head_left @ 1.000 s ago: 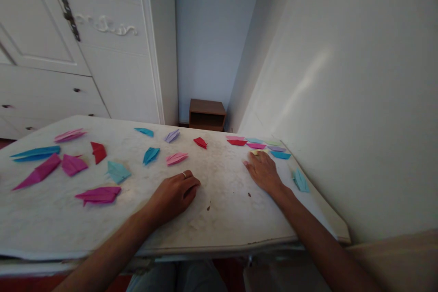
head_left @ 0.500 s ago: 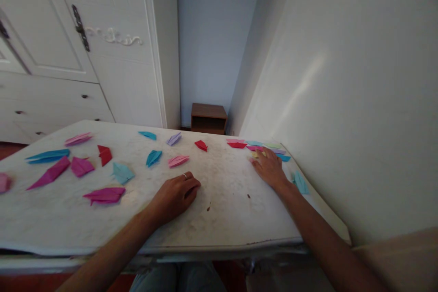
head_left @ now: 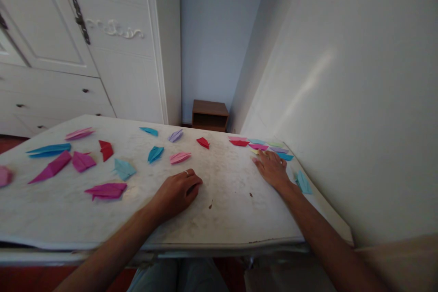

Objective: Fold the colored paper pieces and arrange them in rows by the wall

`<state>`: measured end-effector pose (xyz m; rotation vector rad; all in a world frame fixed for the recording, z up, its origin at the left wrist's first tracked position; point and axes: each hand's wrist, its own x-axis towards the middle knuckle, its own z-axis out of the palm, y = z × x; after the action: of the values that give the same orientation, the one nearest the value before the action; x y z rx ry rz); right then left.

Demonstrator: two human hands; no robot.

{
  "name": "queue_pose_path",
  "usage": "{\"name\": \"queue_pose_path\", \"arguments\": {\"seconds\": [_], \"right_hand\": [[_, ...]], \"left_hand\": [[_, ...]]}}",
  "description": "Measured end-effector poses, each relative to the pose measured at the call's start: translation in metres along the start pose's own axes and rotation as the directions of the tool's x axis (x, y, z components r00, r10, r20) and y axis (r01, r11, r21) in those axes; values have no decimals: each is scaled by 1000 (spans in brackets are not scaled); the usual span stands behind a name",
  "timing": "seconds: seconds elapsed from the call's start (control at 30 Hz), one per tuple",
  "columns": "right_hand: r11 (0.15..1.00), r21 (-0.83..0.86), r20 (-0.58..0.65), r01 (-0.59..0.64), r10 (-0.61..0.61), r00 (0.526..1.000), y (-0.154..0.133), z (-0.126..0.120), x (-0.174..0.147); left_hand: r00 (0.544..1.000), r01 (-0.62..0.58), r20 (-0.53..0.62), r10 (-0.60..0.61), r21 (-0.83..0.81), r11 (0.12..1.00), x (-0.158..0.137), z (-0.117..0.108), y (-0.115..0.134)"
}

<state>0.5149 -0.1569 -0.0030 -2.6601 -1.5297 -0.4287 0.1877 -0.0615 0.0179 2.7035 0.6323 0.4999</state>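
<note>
My left hand (head_left: 179, 191) rests on the white tabletop, fingers curled in loosely, a ring on one finger and nothing visible in it. At the right, my right hand (head_left: 273, 167) lies low with its fingers apart, the tips touching a yellow folded paper piece (head_left: 253, 151) that they partly cover. Around those fingertips sits a group of flat folded papers: a magenta one (head_left: 259, 147), a red one (head_left: 239, 143), a blue one (head_left: 286, 157) and several pale ones. Beside my right wrist is a light teal folded paper (head_left: 303, 182).
Several folded papers are scattered at the left, among them a magenta one (head_left: 106, 190), a teal one (head_left: 124, 169) and a pink one (head_left: 180, 158). A red one (head_left: 203, 142) lies near the far edge. A white wardrobe (head_left: 130, 68), wall (head_left: 342, 100) and brown box shelf (head_left: 210, 108) stand beyond.
The view has tilted slightly. The yellow paper has shifted a little away from me and to the left under my right fingertips. My left hand stays in place.
</note>
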Motion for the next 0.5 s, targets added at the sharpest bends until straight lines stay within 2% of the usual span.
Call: {"name": "queue_pose_path", "arguments": {"seconds": [0.17, 0.3, 0.4, 0.5], "right_hand": [[1000, 27, -18, -4, 5, 1000, 2, 3, -2], [998, 44, -146, 41, -34, 989, -2, 5, -5], [984, 92, -269, 151, -121, 955, -13, 6, -9], [919, 177, -357, 352, -274, 893, -28, 3, -13]], "left_hand": [[1000, 2, -2, -2, 6, 1000, 0, 0, 1], [1000, 18, 9, -18, 23, 1000, -1, -1, 3], [1000, 14, 8, -14, 31, 999, -2, -3, 5], [999, -24, -31, 24, -7, 1000, -5, -3, 5]]}}
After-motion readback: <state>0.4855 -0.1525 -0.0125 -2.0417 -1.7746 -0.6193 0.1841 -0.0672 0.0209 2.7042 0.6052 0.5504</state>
